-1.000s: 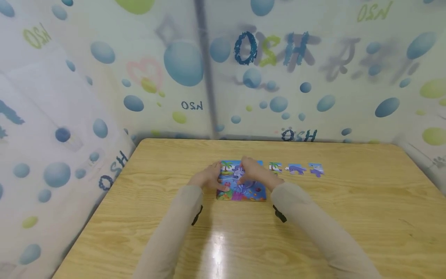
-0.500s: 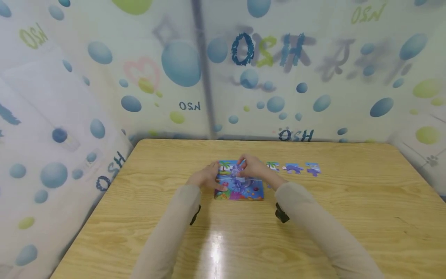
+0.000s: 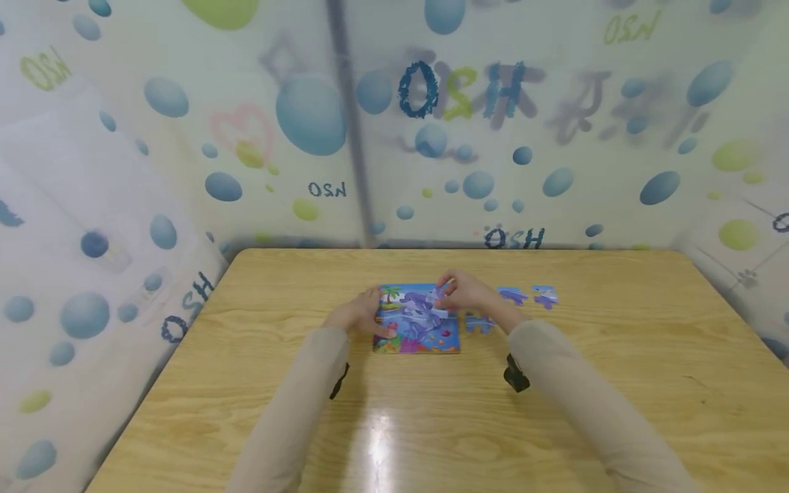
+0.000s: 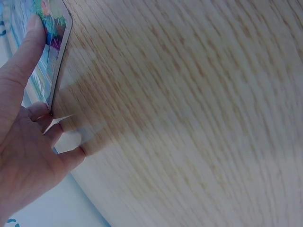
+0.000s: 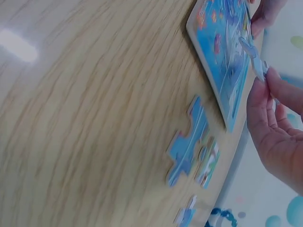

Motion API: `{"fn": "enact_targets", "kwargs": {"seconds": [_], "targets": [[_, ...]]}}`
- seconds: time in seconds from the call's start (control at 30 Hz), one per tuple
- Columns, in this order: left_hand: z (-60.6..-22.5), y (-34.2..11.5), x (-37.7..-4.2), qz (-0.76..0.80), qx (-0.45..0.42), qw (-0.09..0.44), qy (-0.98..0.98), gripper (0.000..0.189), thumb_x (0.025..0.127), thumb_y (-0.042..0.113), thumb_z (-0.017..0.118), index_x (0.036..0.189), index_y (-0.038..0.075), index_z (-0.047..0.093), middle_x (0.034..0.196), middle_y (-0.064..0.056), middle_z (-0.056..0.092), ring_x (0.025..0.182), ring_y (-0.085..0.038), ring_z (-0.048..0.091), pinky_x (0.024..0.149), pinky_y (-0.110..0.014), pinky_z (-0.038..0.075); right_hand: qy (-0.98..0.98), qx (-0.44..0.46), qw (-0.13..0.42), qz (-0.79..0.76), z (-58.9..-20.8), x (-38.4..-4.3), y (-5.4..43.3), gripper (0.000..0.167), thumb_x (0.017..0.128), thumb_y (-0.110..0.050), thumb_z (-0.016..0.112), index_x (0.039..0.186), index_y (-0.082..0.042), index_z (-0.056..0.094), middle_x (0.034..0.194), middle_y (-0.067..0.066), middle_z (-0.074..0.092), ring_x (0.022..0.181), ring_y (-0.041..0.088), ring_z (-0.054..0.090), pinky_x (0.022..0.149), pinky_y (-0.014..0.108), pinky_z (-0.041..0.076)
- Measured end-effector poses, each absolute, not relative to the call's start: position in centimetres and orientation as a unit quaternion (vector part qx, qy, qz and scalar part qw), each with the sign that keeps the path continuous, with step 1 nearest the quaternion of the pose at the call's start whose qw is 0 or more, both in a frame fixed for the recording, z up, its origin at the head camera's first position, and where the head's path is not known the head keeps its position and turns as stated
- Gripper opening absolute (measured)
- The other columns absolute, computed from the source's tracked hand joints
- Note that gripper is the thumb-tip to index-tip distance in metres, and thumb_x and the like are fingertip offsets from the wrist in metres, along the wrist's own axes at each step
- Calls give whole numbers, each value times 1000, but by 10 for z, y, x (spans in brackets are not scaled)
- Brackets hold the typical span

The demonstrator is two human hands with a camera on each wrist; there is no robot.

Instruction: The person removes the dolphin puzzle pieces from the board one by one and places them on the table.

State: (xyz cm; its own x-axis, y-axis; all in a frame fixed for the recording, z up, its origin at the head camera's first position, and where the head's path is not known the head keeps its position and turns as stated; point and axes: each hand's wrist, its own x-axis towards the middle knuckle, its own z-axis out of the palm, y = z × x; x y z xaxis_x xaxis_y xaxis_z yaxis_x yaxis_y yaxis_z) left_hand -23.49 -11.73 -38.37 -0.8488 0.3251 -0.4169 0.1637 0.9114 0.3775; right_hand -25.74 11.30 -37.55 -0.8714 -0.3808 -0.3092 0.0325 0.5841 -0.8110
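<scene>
- puzzle board (image 3: 419, 346) sits mid-frame in the head view, on the wooden table (image 3: 376, 404)
- left hand (image 3: 356, 314) is loosely spread at its left edge; thumb rests on the picture, not wrapped round anything
- right hand (image 3: 470, 294) has fingertips pinched nearly together on a puzzle piece (image 5: 255, 59); it's tilted, over the board's upper right
- loose pieces (image 3: 481, 324) lie right of centre
</scene>
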Motion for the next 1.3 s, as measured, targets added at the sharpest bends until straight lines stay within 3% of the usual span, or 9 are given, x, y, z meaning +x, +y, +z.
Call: {"fn": "enact_targets", "kwargs": {"seconds": [0.2,0.47,0.77,1.3], "targets": [[-387,-121,-237,170,125,242,947,101,77,39,70,145,-2,7,153,-19,5,141,-34,8,116,-46,13,850,-92,248,-455,-376,-257,132,41,85,-9,64,119,2,44,117,23,48,86,21,61,77,33,56],[-386,-122,-238,171,125,248,945,103,78,41,69,146,-2,4,153,-19,4,142,-34,7,116,-47,13,849,-92,243,-461,-380,-256,172,38,84,-4,63,116,9,46,102,16,52,73,12,60,76,32,57],[-386,-124,-239,171,124,244,947,105,78,40,69,146,-2,2,153,-19,4,142,-33,6,117,-45,11,844,-105,245,-465,-381,-252,210,37,85,-2,61,115,12,45,86,5,53,72,8,57,71,28,57],[-385,-120,-235,179,127,245,944,102,78,39,70,145,-2,6,153,-19,3,142,-34,5,117,-46,10,869,-49,257,-420,-391,-244,240,35,83,-4,65,109,13,49,87,8,50,69,8,54,63,21,55]]}}
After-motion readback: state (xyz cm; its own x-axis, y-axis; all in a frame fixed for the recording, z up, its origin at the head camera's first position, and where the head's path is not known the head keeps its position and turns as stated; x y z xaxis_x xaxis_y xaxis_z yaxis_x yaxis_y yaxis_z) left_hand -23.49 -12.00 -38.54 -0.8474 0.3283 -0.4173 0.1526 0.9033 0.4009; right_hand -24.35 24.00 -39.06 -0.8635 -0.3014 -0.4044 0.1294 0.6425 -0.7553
